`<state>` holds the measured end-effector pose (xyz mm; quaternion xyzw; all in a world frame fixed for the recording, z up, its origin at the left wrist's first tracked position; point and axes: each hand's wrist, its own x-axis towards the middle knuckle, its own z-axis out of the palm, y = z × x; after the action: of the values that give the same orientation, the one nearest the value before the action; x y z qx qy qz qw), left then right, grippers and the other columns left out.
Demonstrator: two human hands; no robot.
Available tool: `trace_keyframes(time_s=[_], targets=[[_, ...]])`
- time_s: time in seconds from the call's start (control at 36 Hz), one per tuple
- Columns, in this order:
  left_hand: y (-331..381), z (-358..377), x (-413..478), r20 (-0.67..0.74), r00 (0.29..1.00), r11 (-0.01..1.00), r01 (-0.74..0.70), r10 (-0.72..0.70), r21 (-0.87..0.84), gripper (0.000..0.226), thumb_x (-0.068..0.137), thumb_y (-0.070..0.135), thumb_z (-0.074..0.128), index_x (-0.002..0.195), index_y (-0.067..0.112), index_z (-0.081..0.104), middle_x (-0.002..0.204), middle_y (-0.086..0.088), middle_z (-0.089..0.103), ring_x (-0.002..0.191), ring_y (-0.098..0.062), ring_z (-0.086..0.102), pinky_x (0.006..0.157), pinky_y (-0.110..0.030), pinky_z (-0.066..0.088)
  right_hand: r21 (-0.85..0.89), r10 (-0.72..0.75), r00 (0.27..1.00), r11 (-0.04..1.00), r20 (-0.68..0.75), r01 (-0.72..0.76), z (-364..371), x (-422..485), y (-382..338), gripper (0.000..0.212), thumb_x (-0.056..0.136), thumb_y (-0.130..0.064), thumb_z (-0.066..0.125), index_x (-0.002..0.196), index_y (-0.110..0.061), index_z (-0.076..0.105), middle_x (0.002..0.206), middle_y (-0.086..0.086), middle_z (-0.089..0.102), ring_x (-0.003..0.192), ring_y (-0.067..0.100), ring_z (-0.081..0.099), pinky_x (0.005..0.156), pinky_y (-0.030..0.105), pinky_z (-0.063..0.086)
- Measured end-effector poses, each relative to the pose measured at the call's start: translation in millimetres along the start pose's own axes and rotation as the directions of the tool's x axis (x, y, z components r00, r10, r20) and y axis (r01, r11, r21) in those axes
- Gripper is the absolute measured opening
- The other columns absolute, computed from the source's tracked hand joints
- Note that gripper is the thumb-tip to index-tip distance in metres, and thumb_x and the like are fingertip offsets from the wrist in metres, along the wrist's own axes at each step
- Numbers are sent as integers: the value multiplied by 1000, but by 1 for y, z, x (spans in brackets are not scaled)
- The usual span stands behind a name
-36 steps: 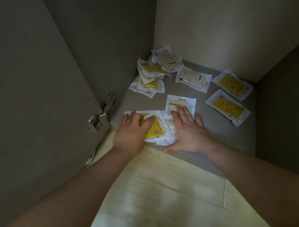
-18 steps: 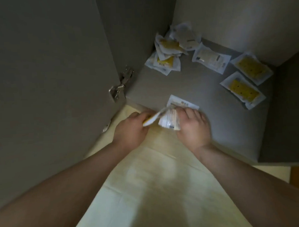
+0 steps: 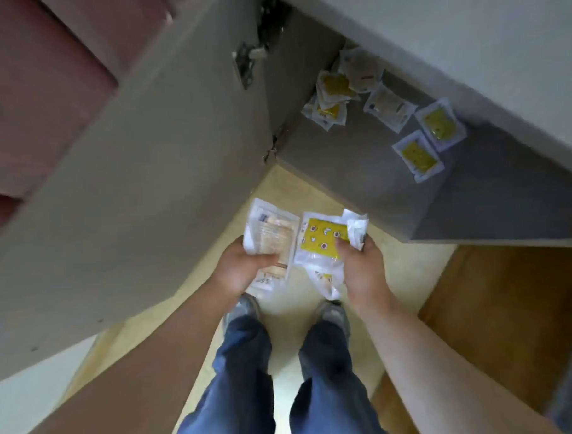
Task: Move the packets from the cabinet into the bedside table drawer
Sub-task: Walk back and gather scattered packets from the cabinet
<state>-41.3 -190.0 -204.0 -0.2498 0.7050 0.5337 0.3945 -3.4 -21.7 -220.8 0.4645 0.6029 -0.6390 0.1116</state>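
My left hand [image 3: 244, 268] grips a small stack of white packets with pale contents [image 3: 272, 237], held above the floor in front of the cabinet. My right hand [image 3: 362, 266] grips other packets, the top one white with a yellow printed panel [image 3: 325, 238]. Both bundles sit side by side and touch. Several more packets stay on the grey cabinet shelf [image 3: 358, 167]: a heap [image 3: 335, 93] in the far left corner, a pale one [image 3: 389, 105], and two yellow ones [image 3: 438, 125] [image 3: 418, 155] toward the right. No bedside table drawer is recognisable in view.
The open cabinet door [image 3: 129, 191] stands at my left, with hinges [image 3: 248, 59] at its inner edge. My legs and shoes [image 3: 331, 313] stand on the pale wood floor. A darker brown wooden surface [image 3: 511, 305] lies at the right. A pink-brown surface [image 3: 36, 80] fills the upper left.
Both hands gathered packets at the shelf's front edge, lifted them off and drew them back toward me. The view pulled back and down, so my legs and the floor show.
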Motion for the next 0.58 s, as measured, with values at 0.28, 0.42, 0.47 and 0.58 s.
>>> trace_keyframes(time_s=[0.28,0.42,0.47,0.58], targets=[[54,-8,-189,-182,983,986,-19,-11,-163,17,85,2,63,101,8,65,97,-11,70,83,-24,67,75,-34,53,20,9,973,1000,231,-14,-37,-164,-96,13,94,-8,52,96,-19,58,88,-2,69,78,17,66,64,28,52],[68,-9,-268,-428,902,993,-97,61,-64,16,85,16,63,99,16,55,94,0,67,86,-21,64,81,-38,51,-48,-62,928,995,366,85,-48,-229,-138,18,94,-5,51,89,-21,60,84,-5,69,77,13,66,65,23,52],[72,-11,-300,-532,841,994,-110,98,8,12,87,20,58,87,15,48,83,-4,62,75,-26,58,70,-36,48,-73,-83,902,989,424,126,-49,-256,-151,20,93,-4,52,88,-21,60,83,-6,68,78,13,65,71,24,51],[74,-22,-358,-676,714,983,-156,181,98,28,89,21,53,71,25,31,69,3,53,59,-19,48,50,-30,35,-112,-85,840,979,536,171,-40,-306,-162,18,91,-4,54,91,-21,61,80,-6,68,78,14,64,74,27,48]])
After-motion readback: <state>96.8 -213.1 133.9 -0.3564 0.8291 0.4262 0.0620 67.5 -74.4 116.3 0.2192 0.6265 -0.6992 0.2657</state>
